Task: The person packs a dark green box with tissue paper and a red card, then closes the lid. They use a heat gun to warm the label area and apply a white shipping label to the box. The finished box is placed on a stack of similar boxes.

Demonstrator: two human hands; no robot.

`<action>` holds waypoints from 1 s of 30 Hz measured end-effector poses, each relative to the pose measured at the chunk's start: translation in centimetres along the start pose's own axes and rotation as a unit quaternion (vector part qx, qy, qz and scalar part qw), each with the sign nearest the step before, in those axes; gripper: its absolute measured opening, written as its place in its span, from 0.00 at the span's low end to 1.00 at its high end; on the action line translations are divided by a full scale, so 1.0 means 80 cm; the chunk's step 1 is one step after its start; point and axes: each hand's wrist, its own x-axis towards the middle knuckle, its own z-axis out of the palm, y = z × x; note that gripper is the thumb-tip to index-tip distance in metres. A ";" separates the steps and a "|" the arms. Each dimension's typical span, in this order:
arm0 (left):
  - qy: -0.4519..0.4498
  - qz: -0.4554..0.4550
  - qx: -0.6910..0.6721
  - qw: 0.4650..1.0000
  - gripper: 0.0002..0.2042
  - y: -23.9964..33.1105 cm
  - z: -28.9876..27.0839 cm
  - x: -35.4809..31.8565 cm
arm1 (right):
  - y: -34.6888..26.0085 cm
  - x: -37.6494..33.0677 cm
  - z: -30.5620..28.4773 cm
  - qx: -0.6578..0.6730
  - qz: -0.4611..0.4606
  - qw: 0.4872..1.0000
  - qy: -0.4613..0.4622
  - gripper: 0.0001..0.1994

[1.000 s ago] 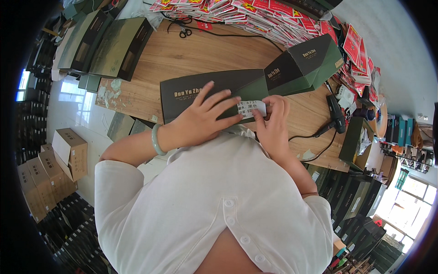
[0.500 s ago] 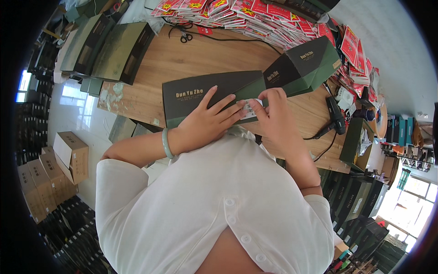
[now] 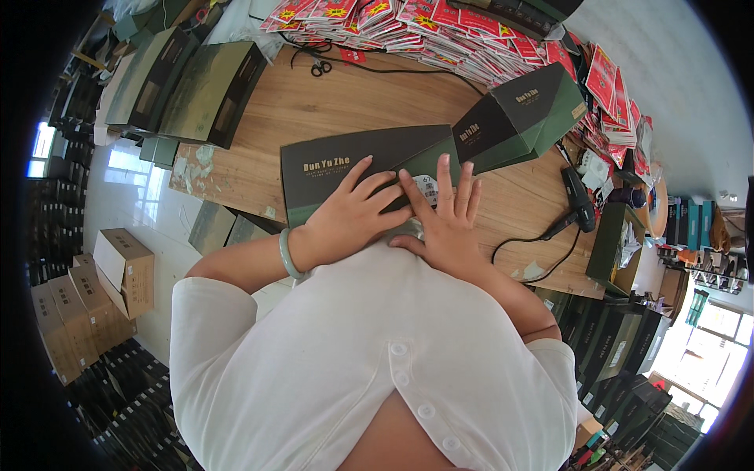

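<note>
A dark grey and green shoebox (image 3: 322,149) lies on the table in front of me. My left hand (image 3: 349,208), with a pale green bangle (image 3: 288,253) on the wrist, rests on its near part with fingers spread. Beside it my right hand (image 3: 448,224) lies flat on the box's right part, fingers stretched out. A white printed label (image 3: 426,188) is on the box, partly covered by the right hand's fingers. A second dark green box (image 3: 514,114) touches the first one's right end.
Stacked red and white packets (image 3: 463,43) line the table's far side. Scissors (image 3: 320,67) lie by a black cable. A hair dryer (image 3: 579,200) with its cord is at the right. More boxes (image 3: 212,86) stand at the far left; brown cartons (image 3: 122,271) are on the floor.
My right hand has gone from pinching at the label to lying flat with its fingers spread beside it. The left hand stays on the box, shifted only slightly.
</note>
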 end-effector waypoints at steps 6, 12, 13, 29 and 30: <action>0.017 -0.005 0.003 1.000 0.15 -0.002 0.008 -0.009 | 0.004 -0.008 0.004 -0.043 0.082 0.996 -0.009 0.41; 0.027 -0.001 0.011 1.000 0.15 -0.001 0.008 -0.009 | 0.022 -0.016 0.001 -0.060 0.131 0.989 0.018 0.44; 0.031 -0.004 0.006 0.999 0.15 -0.001 0.009 -0.008 | 0.022 -0.016 0.002 -0.042 0.137 0.989 0.022 0.45; 0.067 -0.038 -0.110 0.991 0.17 -0.008 0.004 -0.010 | 0.022 0.131 0.045 -0.002 0.060 0.992 0.113 0.43; 0.069 -0.043 -0.109 0.991 0.17 -0.007 0.004 -0.011 | 0.024 0.130 0.047 0.020 0.059 0.991 0.118 0.43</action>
